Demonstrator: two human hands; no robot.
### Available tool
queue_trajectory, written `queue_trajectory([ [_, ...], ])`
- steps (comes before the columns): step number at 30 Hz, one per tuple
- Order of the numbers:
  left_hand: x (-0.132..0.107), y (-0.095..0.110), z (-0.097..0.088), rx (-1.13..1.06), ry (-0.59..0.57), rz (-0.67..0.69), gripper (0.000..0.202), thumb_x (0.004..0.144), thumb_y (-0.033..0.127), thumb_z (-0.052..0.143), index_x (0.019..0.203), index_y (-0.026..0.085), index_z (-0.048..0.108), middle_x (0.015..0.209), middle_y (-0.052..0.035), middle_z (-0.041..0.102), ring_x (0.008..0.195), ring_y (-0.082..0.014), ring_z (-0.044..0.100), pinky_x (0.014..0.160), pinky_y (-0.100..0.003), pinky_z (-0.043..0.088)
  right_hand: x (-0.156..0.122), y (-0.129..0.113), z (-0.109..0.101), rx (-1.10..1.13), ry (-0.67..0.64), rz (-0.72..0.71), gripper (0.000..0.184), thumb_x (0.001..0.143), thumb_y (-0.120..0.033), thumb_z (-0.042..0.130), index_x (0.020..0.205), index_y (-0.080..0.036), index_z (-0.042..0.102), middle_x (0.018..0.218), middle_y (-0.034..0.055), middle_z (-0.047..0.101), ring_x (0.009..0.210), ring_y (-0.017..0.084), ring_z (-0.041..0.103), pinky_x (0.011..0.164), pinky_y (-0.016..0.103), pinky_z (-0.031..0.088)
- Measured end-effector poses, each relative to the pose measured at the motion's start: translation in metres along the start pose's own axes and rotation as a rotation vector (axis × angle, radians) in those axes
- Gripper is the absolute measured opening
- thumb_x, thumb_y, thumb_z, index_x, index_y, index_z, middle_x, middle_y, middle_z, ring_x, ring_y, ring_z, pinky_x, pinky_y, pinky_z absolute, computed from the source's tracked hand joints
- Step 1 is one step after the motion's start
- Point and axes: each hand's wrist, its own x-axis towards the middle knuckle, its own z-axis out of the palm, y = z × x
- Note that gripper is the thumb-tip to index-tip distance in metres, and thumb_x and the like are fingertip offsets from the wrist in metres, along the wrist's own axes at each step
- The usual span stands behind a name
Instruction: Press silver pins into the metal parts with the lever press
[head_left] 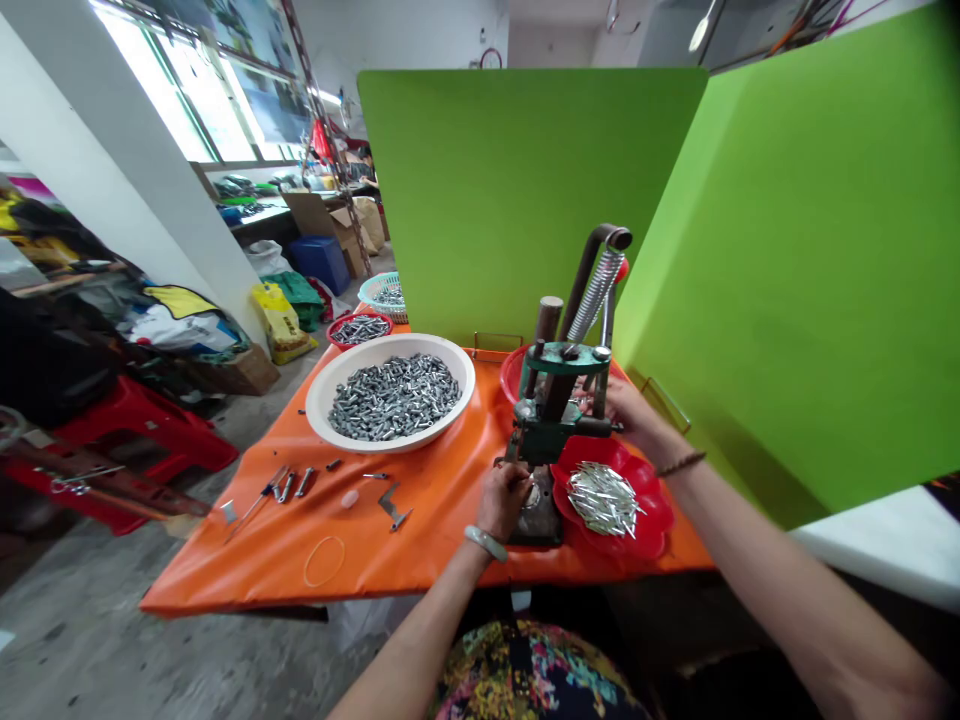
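A green hand press [562, 420] with a coil spring [596, 295] on its lever stands upright on the table. My left hand [504, 498] is closed at the left of the press base [538, 515], fingertips pinched together under the press head. Whatever those fingers hold is too small to make out. Behind the right side of the press is my right hand [621, 405], its fingers mostly hidden by the press posts. It is close to a red basin [511, 372] behind the press. A red petal-shaped bowl [660, 515] of thin silvery pins [604, 498] sits right of the base.
A wide white basin [319, 405] of grey metal parts [397, 395] stands on the orange-covered table [420, 545]. Loose parts, a screwdriver [259, 500] and a rubber band [324, 561] lie nearer the front. Green panels [525, 200] border the back and right.
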Motion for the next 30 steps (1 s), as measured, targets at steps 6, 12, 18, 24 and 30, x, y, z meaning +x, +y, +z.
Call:
queue_trajectory([
  [6, -0.001, 0.002, -0.001, -0.044, -0.01, -0.043, 0.01, 0.069, 0.025, 0.056, 0.073, 0.016, 0.06, 0.07, 0.0006, 0.059, 0.065, -0.0063, 0.05, 0.063, -0.018, 0.04, 0.052, -0.136, -0.005, 0.141, 0.028, -0.279, 0.042, 0.088, -0.039, 0.029, 0.1, -0.002, 0.047, 0.107, 0.0157, 0.053, 0.08, 0.003, 0.056, 0.072, 0.019, 0.044],
  [12, -0.001, 0.002, 0.0, -0.044, 0.003, -0.063, 0.008, 0.069, 0.022, 0.056, 0.07, 0.015, 0.059, 0.068, 0.001, 0.059, 0.062, -0.0056, 0.049, 0.06, -0.017, 0.039, 0.032, -0.178, 0.023, -0.139, 0.108, -0.325, 0.055, 0.085, -0.045, 0.021, 0.075, 0.0, 0.051, 0.088, 0.0118, 0.06, 0.062, -0.002, 0.052, 0.058, 0.015, 0.039],
  [18, 0.0, 0.006, -0.001, -0.03, 0.008, -0.058, 0.006, 0.067, 0.02, 0.057, 0.068, 0.015, 0.058, 0.068, 0.0011, 0.059, 0.062, -0.0055, 0.049, 0.061, -0.017, 0.039, -0.065, -0.195, 0.04, -0.156, -0.143, -0.131, 0.066, 0.078, -0.054, 0.007, 0.062, -0.006, 0.049, 0.034, -0.0097, 0.031, 0.034, -0.004, 0.04, 0.046, 0.015, 0.029],
  [24, 0.0, 0.009, -0.002, -0.016, -0.001, -0.05, 0.006, 0.068, 0.019, 0.057, 0.07, 0.013, 0.059, 0.07, -0.0005, 0.057, 0.065, -0.007, 0.049, 0.062, -0.019, 0.04, -0.111, -0.181, 0.062, -0.544, -0.746, 0.393, 0.056, 0.077, -0.061, 0.033, 0.071, -0.013, 0.063, 0.043, 0.0005, 0.053, 0.032, 0.004, 0.043, 0.035, 0.015, 0.033],
  [30, 0.0, -0.001, -0.001, -0.024, 0.0, -0.034, 0.023, 0.064, 0.022, 0.063, 0.086, 0.017, 0.058, 0.083, -0.0004, 0.054, 0.065, -0.0055, 0.047, 0.062, -0.019, 0.041, -0.135, -0.152, 0.072, -0.962, -0.842, -0.034, 0.013, 0.076, -0.033, 0.056, 0.073, -0.024, 0.064, 0.054, -0.0014, 0.056, 0.036, 0.004, 0.042, 0.031, 0.018, 0.027],
])
